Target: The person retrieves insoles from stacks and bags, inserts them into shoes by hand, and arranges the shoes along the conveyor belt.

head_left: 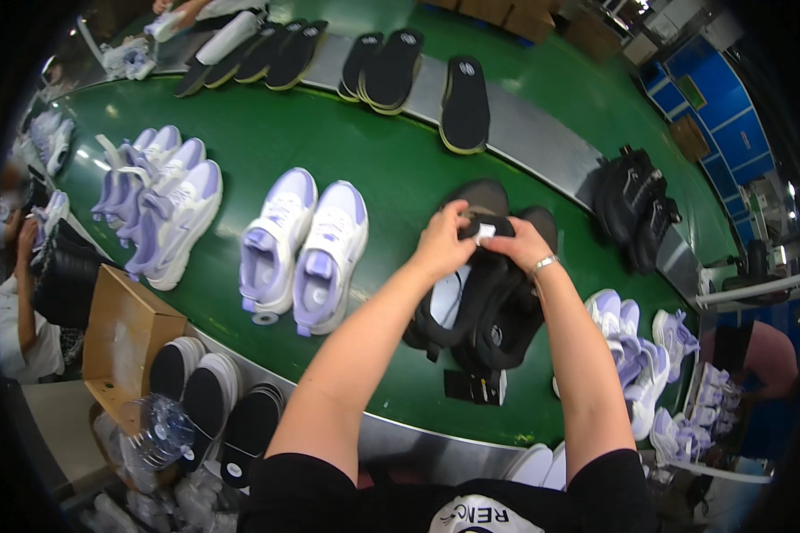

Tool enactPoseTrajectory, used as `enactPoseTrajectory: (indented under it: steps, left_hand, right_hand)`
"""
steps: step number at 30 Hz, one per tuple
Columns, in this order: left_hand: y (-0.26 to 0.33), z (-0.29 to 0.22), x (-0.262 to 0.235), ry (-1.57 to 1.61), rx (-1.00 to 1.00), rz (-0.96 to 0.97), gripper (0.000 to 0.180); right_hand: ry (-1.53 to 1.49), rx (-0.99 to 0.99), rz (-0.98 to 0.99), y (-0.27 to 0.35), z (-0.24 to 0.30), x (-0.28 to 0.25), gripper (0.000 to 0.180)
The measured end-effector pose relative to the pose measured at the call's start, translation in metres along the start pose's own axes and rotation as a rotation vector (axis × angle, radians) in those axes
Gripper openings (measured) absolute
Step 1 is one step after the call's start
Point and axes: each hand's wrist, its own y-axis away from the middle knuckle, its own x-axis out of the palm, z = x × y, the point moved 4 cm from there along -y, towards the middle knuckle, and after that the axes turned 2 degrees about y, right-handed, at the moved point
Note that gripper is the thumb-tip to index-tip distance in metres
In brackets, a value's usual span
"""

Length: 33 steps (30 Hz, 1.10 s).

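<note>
Left hand [444,242]: grip pinched on left side of dark flap [489,223]
Right hand [521,246]: grip pinched on flap's right side
Flap: white label [485,233] facing up
Black shoes [498,336]: pair, toes away, on green tabletop [396,338] beneath the hands

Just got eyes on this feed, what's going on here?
A person's left hand and right hand pinch a black piece with a white label, over a pair of black shoes on the green work surface; whether the piece belongs to a shoe is hard to tell. A pair of white-and-lavender sneakers stands to the left, and black insoles lie along the far side.
</note>
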Motion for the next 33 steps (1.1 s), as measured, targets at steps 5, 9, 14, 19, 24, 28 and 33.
enactPoseTrajectory:
  steps: [5, 9, 14, 19, 24, 28, 33]
  left_hand:
    - [0.026, -0.028, -0.004, -0.41, -0.028, -0.177, 0.068]
    - [0.027, -0.008, -0.003, -0.196, -0.254, 0.009, 0.063]
    - [0.03, -0.009, -0.004, -0.212, -0.295, 0.012, 0.061]
    - [0.025, 0.005, -0.002, -0.254, -0.232, -0.015, 0.058]
    - [0.03, -0.003, -0.008, -0.255, -0.204, -0.051, 0.061]
    - [0.041, -0.02, -0.001, -0.288, -0.149, -0.051, 0.07]
    - [0.088, -0.058, -0.014, -0.511, -0.211, -0.12, 0.075]
  right_hand:
    - [-0.016, -0.017, -0.02, 0.009, -0.004, -0.004, 0.036]
    - [-0.072, -0.104, -0.02, 0.016, 0.004, 0.001, 0.032]
    - [-0.121, -0.115, -0.024, 0.018, 0.014, 0.004, 0.028]
    - [-0.108, -0.124, -0.031, 0.007, 0.001, 0.004, 0.03]
    - [-0.028, -0.18, -0.085, 0.009, -0.005, 0.006, 0.033]
    - [0.328, -0.455, -0.42, 0.049, 0.031, -0.005, 0.04]
    - [0.456, -0.488, -0.625, 0.136, 0.054, 0.006, 0.015]
